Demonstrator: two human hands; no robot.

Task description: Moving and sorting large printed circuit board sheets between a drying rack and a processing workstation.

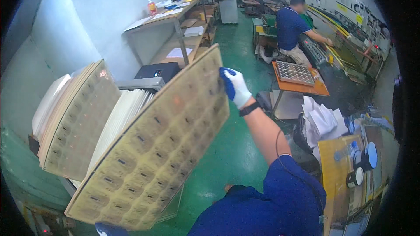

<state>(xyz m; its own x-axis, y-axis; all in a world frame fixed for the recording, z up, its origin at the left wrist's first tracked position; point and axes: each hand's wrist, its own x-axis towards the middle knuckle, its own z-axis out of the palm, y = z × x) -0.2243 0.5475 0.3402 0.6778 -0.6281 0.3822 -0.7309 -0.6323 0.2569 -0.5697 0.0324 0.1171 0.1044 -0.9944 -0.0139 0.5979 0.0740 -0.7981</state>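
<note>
A large rectangular yellowish panel (153, 148), with a repeating grid of rounded shapes and small dark slots, is held tilted in front of me. My right hand (236, 87), in a white and blue glove, is closed around its upper right edge. At the panel's lower edge is my left hand (110, 229), also gloved; it shows only in part, its fingers mostly hidden, and it appears to hold that edge. Behind the panel, to the left, leans a stack of similar patterned panels (81, 124). Beside it stands a row of white sheets (116, 120), partly covered by the held panel.
A shelf bench (179, 15) with papers and a bottle runs along the left wall. A person (291, 28) sits working at a long machine at right. Nearer stands an orange-topped table (321, 88) with a patterned plate (294, 74). Crumpled white paper (321, 120) and containers (355, 177) are at lower right.
</note>
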